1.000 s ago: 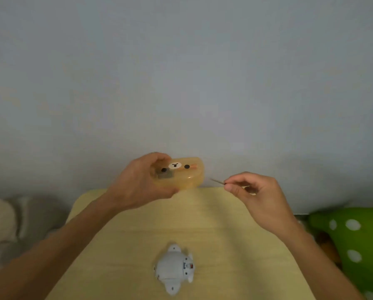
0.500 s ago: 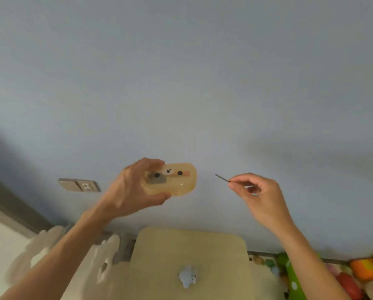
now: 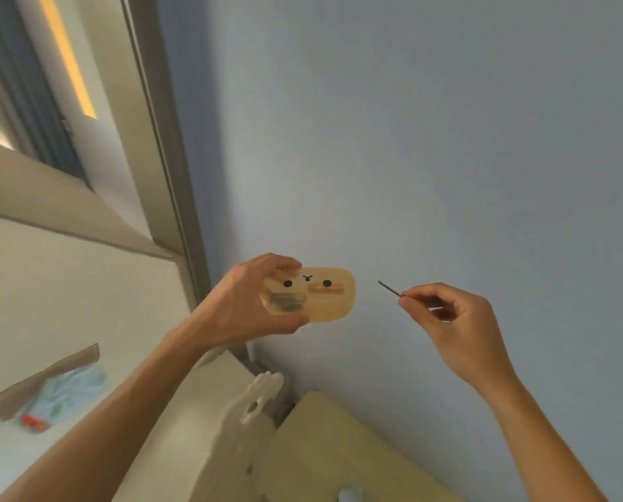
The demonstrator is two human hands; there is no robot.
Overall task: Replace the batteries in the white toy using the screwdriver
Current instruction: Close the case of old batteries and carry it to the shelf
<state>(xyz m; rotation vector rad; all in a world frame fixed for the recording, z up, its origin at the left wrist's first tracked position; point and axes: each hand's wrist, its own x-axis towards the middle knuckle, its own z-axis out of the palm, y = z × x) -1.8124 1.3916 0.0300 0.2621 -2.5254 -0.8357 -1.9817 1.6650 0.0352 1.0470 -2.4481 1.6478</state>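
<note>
- We see the left hand [image 3: 245, 302] raised in front of the blue-grey wall [image 3: 447, 139]. It grips a translucent amber case [image 3: 321, 298], with the fingers curled over its top edge and the thumb along its underside, covering its left end.
- The case is held lengthwise and roughly level. Its front shows two black dots with a small dark mark between them.
- Inside the case we make out a greyish stack [image 3: 284, 302] in the left half and an orange piece [image 3: 326, 289] in the right half. We cannot tell what either is.
- To the right of the case, about level with it and apart from it, the right hand [image 3: 455, 320] pinches the screwdriver [image 3: 389, 288] between thumb and fingertips. The other fingers are curled in.
- The screwdriver's thin dark shaft slants up out of the pinch towards the case. Its tip stops short of the case, with bare wall between them.
- Well below the case lies the yellowish bench [image 3: 339, 447], only partly in view.
- Far below the case, a pale blurred shape is cut by the lower edge of the view. It seems to be the white toy [image 3: 350, 496] on the bench, though it is too blurred for us to be sure. Both hands are well apart from it.
- Below the case, a white cut-out panel [image 3: 255, 400] stands just beside the bench.
- Up and to the left of the case, a grey frame [image 3: 165, 157] runs along the wall.
- Far to the lower left of the case lies a pale blue cloth [image 3: 67, 389].
</note>
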